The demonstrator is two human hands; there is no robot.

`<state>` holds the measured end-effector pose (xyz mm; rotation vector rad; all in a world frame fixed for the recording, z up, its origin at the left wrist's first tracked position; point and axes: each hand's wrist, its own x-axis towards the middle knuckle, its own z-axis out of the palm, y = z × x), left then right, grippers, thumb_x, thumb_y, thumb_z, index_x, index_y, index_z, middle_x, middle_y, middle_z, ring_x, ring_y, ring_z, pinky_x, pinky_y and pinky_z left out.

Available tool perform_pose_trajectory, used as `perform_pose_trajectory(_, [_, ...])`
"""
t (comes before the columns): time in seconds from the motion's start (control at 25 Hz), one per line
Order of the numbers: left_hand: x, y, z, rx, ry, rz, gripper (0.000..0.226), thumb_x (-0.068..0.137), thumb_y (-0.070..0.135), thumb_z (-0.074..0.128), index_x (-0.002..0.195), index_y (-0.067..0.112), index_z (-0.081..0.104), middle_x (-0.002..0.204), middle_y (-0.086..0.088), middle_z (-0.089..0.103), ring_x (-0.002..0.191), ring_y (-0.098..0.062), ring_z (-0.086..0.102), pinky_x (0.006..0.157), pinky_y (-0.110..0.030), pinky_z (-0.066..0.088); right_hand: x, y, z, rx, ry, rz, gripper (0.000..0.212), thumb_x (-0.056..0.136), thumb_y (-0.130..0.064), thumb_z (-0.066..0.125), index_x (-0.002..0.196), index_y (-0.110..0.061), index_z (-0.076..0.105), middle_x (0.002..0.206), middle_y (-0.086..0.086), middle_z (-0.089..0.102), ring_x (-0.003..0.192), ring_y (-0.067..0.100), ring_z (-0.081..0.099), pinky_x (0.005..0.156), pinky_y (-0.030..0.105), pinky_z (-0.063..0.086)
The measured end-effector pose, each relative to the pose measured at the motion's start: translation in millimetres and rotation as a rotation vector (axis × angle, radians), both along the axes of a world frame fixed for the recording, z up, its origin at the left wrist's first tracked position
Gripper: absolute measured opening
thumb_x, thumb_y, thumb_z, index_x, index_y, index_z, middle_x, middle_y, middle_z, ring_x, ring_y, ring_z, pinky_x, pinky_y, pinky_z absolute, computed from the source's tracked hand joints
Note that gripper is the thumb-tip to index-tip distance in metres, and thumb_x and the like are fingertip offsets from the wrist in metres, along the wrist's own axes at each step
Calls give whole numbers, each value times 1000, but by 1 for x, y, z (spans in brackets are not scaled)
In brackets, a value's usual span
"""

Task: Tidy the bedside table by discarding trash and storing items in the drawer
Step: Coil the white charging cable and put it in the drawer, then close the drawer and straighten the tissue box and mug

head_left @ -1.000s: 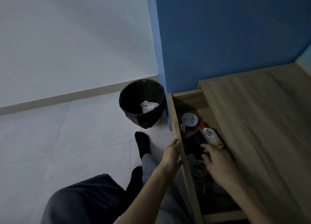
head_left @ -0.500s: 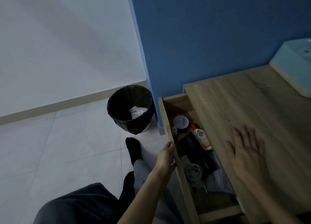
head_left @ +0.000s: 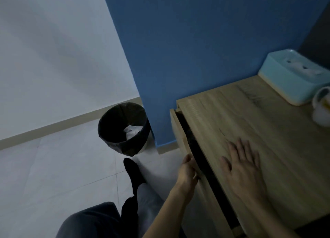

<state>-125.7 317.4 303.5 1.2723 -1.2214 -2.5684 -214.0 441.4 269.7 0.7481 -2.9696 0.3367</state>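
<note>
**A:** What is nearest?

**B:** A bent knee in dark grey trousers [head_left: 92,220], and a foot in a black sock [head_left: 133,171] resting on the pale tiled floor [head_left: 53,175].

**A:** And the hands?

**B:** The left hand [head_left: 187,171] grips the front of the pale wooden drawer [head_left: 180,130], its fingers curled close together over the top edge. The right hand [head_left: 244,169] lies palm down on the light oak bedside table top [head_left: 276,139], with its fingers straight and slightly spread.

**A:** Where does the drawer stand?

**B:** It is out only a little. Just a narrow dark slit shows between its front and the table top, and I cannot tell what is inside.

**A:** Farther off?

**B:** A round waste bin with a black liner [head_left: 123,144] stands on the floor by the corner of the blue wall [head_left: 205,50]. There is crumpled white paper [head_left: 133,130] in it. At the table's far end sits a pale blue rectangular tissue box [head_left: 292,77]. Just beside it is a white mug [head_left: 321,112], blurred and cut by the frame edge.
</note>
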Motion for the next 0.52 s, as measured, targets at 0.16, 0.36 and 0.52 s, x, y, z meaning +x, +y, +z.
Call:
perform_pose_trajectory(0.16, [-20,9,-10,20,0,13,33,100,12,32,126,18,49,114,-5,59,116,-23,50,107,-40,35,-1,-2,0,-6,22,-12,61,87,-46,25,134,-13,46,146,15,41,137,33,33,111,54,26])
perform_pose_trajectory(0.36, [-36,12,-23,128,-18,97,41,101,15,32,141,15,38,137,-10,48,118,-24,46,96,-40,42,0,-4,0,-8,30,-28,61,86,-46,26,132,-13,49,144,13,43,136,30,35,111,52,25])
perform_pose_trajectory(0.52, [-39,14,-24,90,-62,171,39,99,12,36,137,9,44,115,-9,59,100,-24,53,71,-31,42,3,-8,2,-70,40,-41,55,83,-43,33,125,-16,56,140,10,50,132,27,43,108,46,24])
